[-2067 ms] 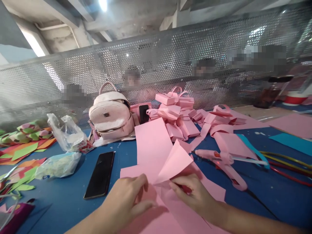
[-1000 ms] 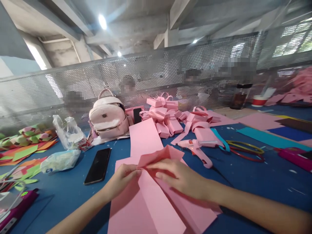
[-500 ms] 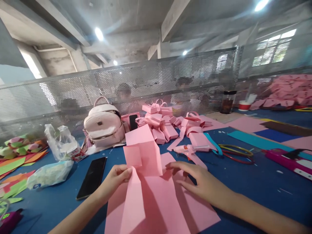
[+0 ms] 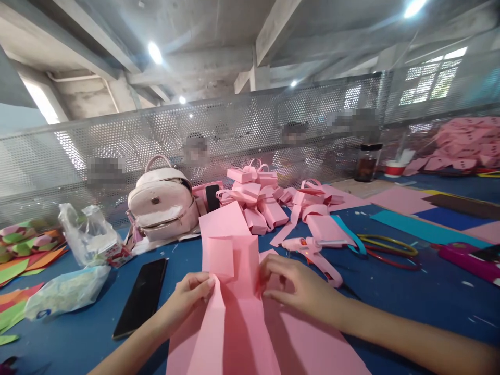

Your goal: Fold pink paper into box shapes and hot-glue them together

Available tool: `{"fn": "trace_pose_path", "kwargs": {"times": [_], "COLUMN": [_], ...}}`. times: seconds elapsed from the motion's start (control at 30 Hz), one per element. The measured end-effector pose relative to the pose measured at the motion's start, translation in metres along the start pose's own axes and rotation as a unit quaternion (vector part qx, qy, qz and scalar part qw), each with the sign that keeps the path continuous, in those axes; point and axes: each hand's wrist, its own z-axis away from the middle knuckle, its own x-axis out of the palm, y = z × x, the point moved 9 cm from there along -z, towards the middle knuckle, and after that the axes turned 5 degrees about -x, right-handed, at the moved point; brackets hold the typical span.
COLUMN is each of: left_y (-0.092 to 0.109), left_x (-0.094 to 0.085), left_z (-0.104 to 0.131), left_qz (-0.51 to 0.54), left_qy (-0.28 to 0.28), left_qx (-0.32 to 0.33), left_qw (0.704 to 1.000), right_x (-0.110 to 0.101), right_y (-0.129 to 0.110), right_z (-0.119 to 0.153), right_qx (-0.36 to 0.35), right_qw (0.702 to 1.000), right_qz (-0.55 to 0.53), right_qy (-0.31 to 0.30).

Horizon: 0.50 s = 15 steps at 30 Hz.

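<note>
A sheet of pink paper (image 4: 242, 328), creased into panels with raised side walls, lies in front of me. My left hand (image 4: 195, 291) pinches the fold of its left wall between thumb and fingers, beside a square flap (image 4: 221, 256). On the opposite side, my right hand (image 4: 287, 284) has its fingers curled around the edge of the right wall, thumb close to the index finger; the fingertips are partly hidden. Flat pink paper (image 4: 316, 344) is spread underneath. Just beyond my right hand rests a pink glue gun (image 4: 314, 252).
Folded pink paper boxes (image 4: 253, 195) are heaped at the back beside a backpack (image 4: 162, 203). A phone (image 4: 142, 297) and plastic bags (image 4: 68, 291) lie left. Yellow and red cord loops (image 4: 390, 250) and a magenta tool (image 4: 464, 263) lie right. A perforated metal screen (image 4: 242, 125) stands behind.
My right hand has moved in against the paper's right wall, its fingers closing at the edge. The square flap and both walls have shifted slightly, and the view has moved a little.
</note>
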Motion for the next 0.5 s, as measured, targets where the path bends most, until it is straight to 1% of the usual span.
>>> {"fn": "trace_pose_path", "kwargs": {"times": [0.07, 0.2, 0.27, 0.37, 0.43, 0.5], "left_y": [0.001, 0.007, 0.011, 0.018, 0.022, 0.025], "left_x": [0.0, 0.004, 0.007, 0.017, 0.024, 0.025], "left_z": [0.0, 0.004, 0.006, 0.01, 0.011, 0.011], "left_qz": [-0.004, -0.01, -0.01, -0.052, -0.089, -0.096], "left_qy": [-0.007, -0.019, -0.018, -0.002, 0.022, 0.062], "left_qx": [0.004, 0.015, 0.02, 0.035, 0.038, 0.033], "left_qw": [1.0, 1.0, 1.0, 0.998, 0.995, 0.993], "right_x": [0.003, 0.011, 0.016, 0.022, 0.025, 0.028], "right_y": [0.003, 0.013, 0.014, 0.011, 0.01, 0.01], "right_z": [-0.003, -0.005, -0.006, -0.008, -0.009, -0.009], "right_qx": [0.005, 0.067, 0.081, 0.084, 0.085, 0.082], "right_qw": [1.0, 0.997, 0.995, 0.994, 0.993, 0.992], "right_qz": [-0.024, -0.048, -0.059, -0.068, -0.074, -0.089], "right_qy": [0.0, -0.012, -0.02, -0.027, -0.03, -0.025]}}
